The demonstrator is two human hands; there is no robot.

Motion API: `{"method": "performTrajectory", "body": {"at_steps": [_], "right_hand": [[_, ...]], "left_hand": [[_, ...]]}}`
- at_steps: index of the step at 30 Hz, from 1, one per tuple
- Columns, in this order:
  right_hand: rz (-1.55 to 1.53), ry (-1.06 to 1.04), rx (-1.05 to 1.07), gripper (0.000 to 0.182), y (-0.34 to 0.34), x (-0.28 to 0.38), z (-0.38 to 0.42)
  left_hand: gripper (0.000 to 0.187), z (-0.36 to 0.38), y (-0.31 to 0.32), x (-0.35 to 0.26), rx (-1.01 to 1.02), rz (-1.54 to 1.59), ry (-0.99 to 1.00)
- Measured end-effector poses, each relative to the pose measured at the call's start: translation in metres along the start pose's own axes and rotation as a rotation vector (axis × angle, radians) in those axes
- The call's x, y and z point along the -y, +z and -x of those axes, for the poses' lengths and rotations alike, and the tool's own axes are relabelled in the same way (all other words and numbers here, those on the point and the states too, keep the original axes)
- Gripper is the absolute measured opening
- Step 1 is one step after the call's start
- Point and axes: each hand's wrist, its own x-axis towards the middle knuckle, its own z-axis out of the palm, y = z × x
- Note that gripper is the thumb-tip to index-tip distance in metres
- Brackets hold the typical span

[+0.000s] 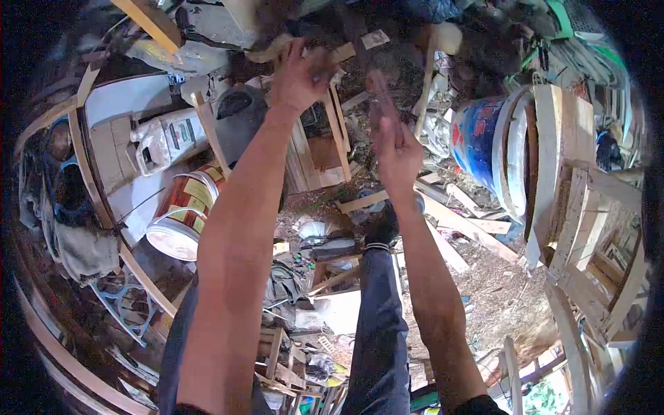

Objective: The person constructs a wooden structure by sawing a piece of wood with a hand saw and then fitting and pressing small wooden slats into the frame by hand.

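Observation:
Both arms reach forward over the cluttered ground. My left hand is at the upper middle, near the wooden boards; its fingers are smeared by motion, and whether they hold anything is unclear. Lower and to the right, my right hand points up and away from me. A blurred long shape extends from it, and I cannot make out whether it is fingers or a held thing. Below the hands, a shoe stands among wood scraps.
A red and yellow bucket, a white jug and a grey container lie at the left. At the right are a blue and white bucket and a wooden frame. Loose wood and debris cover the ground.

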Motion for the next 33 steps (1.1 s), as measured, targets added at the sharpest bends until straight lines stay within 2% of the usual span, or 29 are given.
{"method": "performTrajectory", "body": {"at_steps": [2,3,4,5,6,8,9,11,13,14,16,17,18,19,20,21,23,25,28,29,31,32,33], "right_hand": [[-0.006,-0.065,-0.019,0.037,0.002,-0.001,-0.009],[0.129,-0.094,0.018,0.035,0.003,-0.002,-0.012],[0.263,-0.122,0.053,0.034,0.003,-0.003,-0.014],[0.262,-0.118,0.055,0.034,0.004,-0.003,-0.014],[0.189,-0.094,0.114,0.034,0.004,-0.002,-0.014],[0.115,-0.067,0.166,0.035,0.006,-0.004,-0.014],[0.098,-0.147,0.150,0.035,0.011,-0.013,-0.013],[0.078,-0.233,0.128,0.034,0.020,-0.031,-0.015],[0.201,-0.433,0.066,0.040,0.031,-0.046,-0.016],[0.198,-0.429,0.065,0.040,0.028,-0.039,-0.016],[0.225,-0.120,0.305,0.040,0.013,-0.017,-0.011],[0.227,-0.104,0.310,0.040,0.007,-0.029,0.002],[0.193,-0.204,0.227,0.040,0.000,-0.044,0.011],[0.157,-0.311,0.144,0.040,-0.004,-0.055,0.014],[0.153,-0.314,0.145,0.040,-0.008,-0.059,0.018],[0.142,-0.273,0.209,0.037,-0.014,-0.064,0.019],[0.138,-0.228,0.274,0.034,-0.016,-0.058,0.009],[0.196,-0.220,0.294,0.033,-0.002,-0.016,-0.023],[0.224,-0.098,0.414,0.032,-0.002,0.001,-0.028],[0.353,-0.047,0.378,0.032,-0.008,-0.013,-0.015],[0.099,-0.239,0.236,0.043,-0.026,-0.048,0.018],[0.100,-0.251,0.237,0.043,-0.025,-0.046,0.014],[0.107,-0.218,0.242,0.043,-0.025,-0.046,0.011]], "left_hand": [[0.053,0.000,-0.007,-0.013,0.023,0.133,-0.140],[0.053,-0.002,-0.006,-0.014,0.022,0.132,-0.141],[0.062,-0.005,-0.006,-0.015,-0.004,0.130,-0.253],[0.071,-0.006,-0.004,-0.013,-0.027,0.126,-0.366],[0.071,-0.006,-0.005,-0.010,-0.022,0.122,-0.365],[0.083,-0.012,-0.006,-0.004,0.227,0.227,-0.392],[0.083,-0.010,-0.002,-0.002,0.227,0.228,-0.387],[0.082,-0.009,0.004,0.001,0.210,-0.017,-0.325],[0.081,-0.011,-0.002,0.000,0.225,0.019,-0.342],[0.081,-0.010,-0.004,-0.001,0.251,0.060,-0.361],[0.080,-0.015,-0.008,-0.005,0.259,0.089,-0.384],[0.079,-0.012,-0.009,-0.007,0.265,0.117,-0.413],[0.079,-0.011,-0.005,-0.006,0.264,0.118,-0.405],[0.077,-0.009,0.003,-0.001,0.150,0.107,-0.317],[0.076,-0.009,0.001,-0.001,0.043,0.094,-0.235],[0.076,-0.010,0.000,0.000,0.039,0.094,-0.234],[0.074,-0.009,-0.001,-0.005,0.192,0.084,-0.368],[0.074,-0.011,-0.002,-0.008,0.179,0.085,-0.364],[0.079,-0.006,-0.002,-0.008,0.257,0.052,-0.373],[0.079,-0.006,-0.006,-0.014,0.271,0.003,-0.370],[0.076,-0.004,0.002,-0.007,0.223,-0.079,-0.288],[0.076,-0.010,-0.004,-0.007,0.212,-0.081,-0.291],[0.075,-0.012,-0.007,-0.011,0.287,-0.074,-0.352]]}}
